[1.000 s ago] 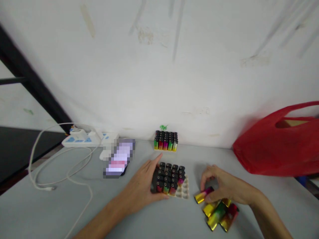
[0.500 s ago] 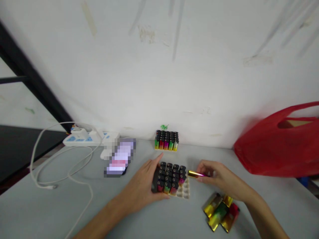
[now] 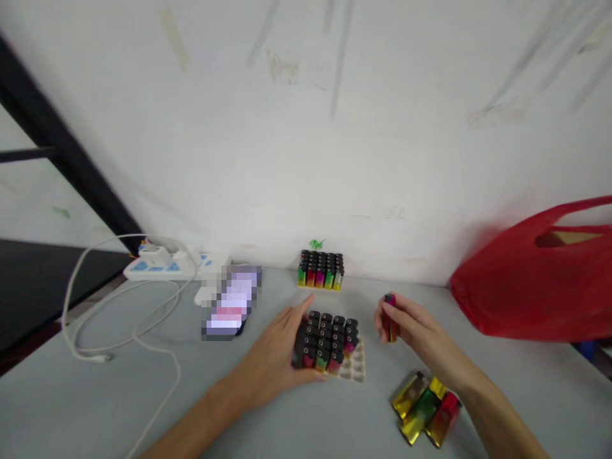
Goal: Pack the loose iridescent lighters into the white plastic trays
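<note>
My left hand [image 3: 280, 354] is braced around the left side of a pale tray [image 3: 356, 370] with moulded pockets, thumb and fingers spread along its near and far edges. Several black-topped lighters [image 3: 325, 344] stand upright in that tray, and bare pockets show along its right side. Between the fingers of my right hand [image 3: 406, 319] is a pink and gold lighter [image 3: 391, 319], held upright with its black top up, to the right of the tray and apart from it. Below this hand a small pile of shiny lighters [image 3: 423, 408], gold, green and red, lies on the table.
A second block of upright lighters [image 3: 320, 271] stands against the wall. On the left are a phone [image 3: 234, 303], a white power strip [image 3: 167, 264] and a looping white cable [image 3: 176, 363]. A red bag [image 3: 526, 287] sits at the right on the grey table [image 3: 354, 427].
My right hand has turned the lighter from lying sideways, gold end towards the tray, to upright with its black top up. My left hand and the tray stay put.
</note>
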The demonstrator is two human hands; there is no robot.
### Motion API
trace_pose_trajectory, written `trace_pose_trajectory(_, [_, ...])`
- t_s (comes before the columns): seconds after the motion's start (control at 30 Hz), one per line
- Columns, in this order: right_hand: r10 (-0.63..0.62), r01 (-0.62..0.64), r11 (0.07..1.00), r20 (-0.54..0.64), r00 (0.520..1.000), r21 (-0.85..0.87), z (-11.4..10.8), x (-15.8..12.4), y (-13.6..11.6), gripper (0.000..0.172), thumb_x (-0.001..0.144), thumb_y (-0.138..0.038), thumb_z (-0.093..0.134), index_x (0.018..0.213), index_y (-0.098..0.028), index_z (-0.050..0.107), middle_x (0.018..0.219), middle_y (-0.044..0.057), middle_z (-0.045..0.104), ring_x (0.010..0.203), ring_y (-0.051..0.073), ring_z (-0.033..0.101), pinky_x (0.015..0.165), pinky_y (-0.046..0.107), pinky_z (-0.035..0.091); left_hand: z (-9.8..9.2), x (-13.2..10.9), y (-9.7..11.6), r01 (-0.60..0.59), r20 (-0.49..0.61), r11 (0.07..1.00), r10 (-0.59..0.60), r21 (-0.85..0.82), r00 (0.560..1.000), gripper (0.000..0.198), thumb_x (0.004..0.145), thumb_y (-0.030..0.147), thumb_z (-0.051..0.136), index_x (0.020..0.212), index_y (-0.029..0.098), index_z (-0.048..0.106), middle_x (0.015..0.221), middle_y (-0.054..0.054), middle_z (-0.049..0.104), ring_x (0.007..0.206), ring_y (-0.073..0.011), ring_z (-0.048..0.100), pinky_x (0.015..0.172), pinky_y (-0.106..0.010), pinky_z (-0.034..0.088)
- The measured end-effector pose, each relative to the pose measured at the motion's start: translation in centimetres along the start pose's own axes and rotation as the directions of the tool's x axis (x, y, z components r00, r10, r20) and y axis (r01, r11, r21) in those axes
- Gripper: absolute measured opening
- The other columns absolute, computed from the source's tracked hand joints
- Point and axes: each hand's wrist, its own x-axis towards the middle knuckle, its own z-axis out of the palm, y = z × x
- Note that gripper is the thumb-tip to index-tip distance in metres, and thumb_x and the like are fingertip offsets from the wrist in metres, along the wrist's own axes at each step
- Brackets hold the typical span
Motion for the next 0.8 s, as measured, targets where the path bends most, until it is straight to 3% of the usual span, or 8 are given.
trace_pose_trajectory(0.07, [0.076, -0.075, 0.988, -0.003, 0.997, 0.136, 0.6, -0.1, 0.2, 0.036, 0.104, -0.056, 0.069, 0.097, -0.021, 0.067, 0.073, -0.004, 0.055, 0.054, 0.01, 0.043, 0.05, 0.024, 0.033, -0.1, 0.1, -0.3, 0.033, 0.001, 0.998, -0.033, -0.047, 0.999, 0.13, 0.075, 0.033, 0.103, 0.176, 0.033, 0.022, 0.159, -0.015, 0.061, 0.146, -0.0397, 0.059, 0.128, -0.059, 0.043])
trace_pose_trajectory(0.17, [0.187, -0.182, 0.955, 0.004, 0.982, 0.234, 1.4, -0.2, 0.3, 0.042, 0.098, -0.064, 0.075, 0.102, -0.024, 0.062, 0.064, -0.011, 0.037, 0.047, 0.007, 0.019, 0.043, 0.023, 0.008, -0.2, 0.2, -0.7, 0.074, -0.011, 0.99, -0.076, -0.123, 0.997, 0.125, 0.078, 0.031, 0.101, 0.176, 0.032, 0.023, 0.156, -0.014, 0.065, 0.145, -0.0382, 0.061, 0.127, -0.058, 0.043])
trace_pose_trajectory(0.3, [0.196, -0.178, 0.956, -0.057, 0.979, 0.234, 2.1, -0.1, 0.3, 0.054, 0.094, -0.074, 0.074, 0.086, -0.025, 0.053, 0.059, -0.011, 0.033, 0.047, 0.008, 0.02, 0.041, 0.023, 0.012, -0.5, 0.4, -0.9, 0.072, -0.064, 0.985, -0.083, -0.16, 0.994, 0.115, 0.079, 0.029, 0.099, 0.173, 0.03, 0.032, 0.156, -0.015, 0.065, 0.145, -0.0382, 0.061, 0.127, -0.059, 0.043])
trace_pose_trajectory(0.43, [0.194, -0.181, 0.963, -0.051, 0.98, 0.199, 2.3, 0.0, 0.1, 0.057, 0.095, -0.078, 0.069, 0.093, -0.021, 0.061, 0.057, -0.012, 0.03, 0.047, 0.007, 0.016, 0.041, 0.023, 0.013, -0.5, 0.4, -0.8, 0.075, -0.063, 0.985, -0.086, -0.156, 0.994, 0.115, 0.08, 0.026, 0.096, 0.174, 0.029, 0.03, 0.154, -0.015, 0.067, 0.144, -0.0382, 0.062, 0.127, -0.058, 0.044])
trace_pose_trajectory(0.57, [0.23, -0.22, 0.94, -0.008, 0.973, 0.261, 2.7, -0.3, -0.2, 0.056, 0.094, -0.074, 0.074, 0.1, -0.019, 0.065, 0.07, -0.01, 0.034, 0.051, 0.006, 0.013, 0.045, 0.023, 0.008, -0.4, 0.4, -1.3, 0.059, -0.019, 0.989, -0.062, -0.138, 0.998, 0.111, 0.084, 0.031, 0.094, 0.175, 0.03, 0.029, 0.166, -0.016, 0.057, 0.152, -0.0392, 0.056, 0.131, -0.058, 0.04])
trace_pose_trajectory(0.73, [0.171, -0.165, 0.961, -0.006, 0.985, 0.223, 3.0, -0.3, 0.2, 0.053, 0.101, -0.073, 0.064, 0.099, -0.02, 0.066, 0.068, -0.007, 0.043, 0.051, 0.008, 0.027, 0.046, 0.025, 0.018, -0.3, 0.4, -1.5, 0.049, -0.016, 0.99, -0.052, -0.13, 0.999, 0.11, 0.084, 0.035, 0.095, 0.173, 0.029, 0.032, 0.168, -0.016, 0.054, 0.152, -0.0393, 0.055, 0.132, -0.058, 0.039])
trace_pose_trajectory(0.8, [0.171, -0.167, 0.962, 0.002, 0.985, 0.216, 3.1, -0.3, 0.3, 0.053, 0.102, -0.074, 0.061, 0.099, -0.021, 0.066, 0.065, -0.008, 0.04, 0.051, 0.01, 0.025, 0.046, 0.026, 0.017, -0.3, 0.4, -1.3, 0.041, -0.031, 0.99, -0.046, -0.136, 0.998, 0.111, 0.082, 0.034, 0.097, 0.173, 0.029, 0.033, 0.167, -0.016, 0.055, 0.151, -0.0398, 0.056, 0.131, -0.057, 0.04])
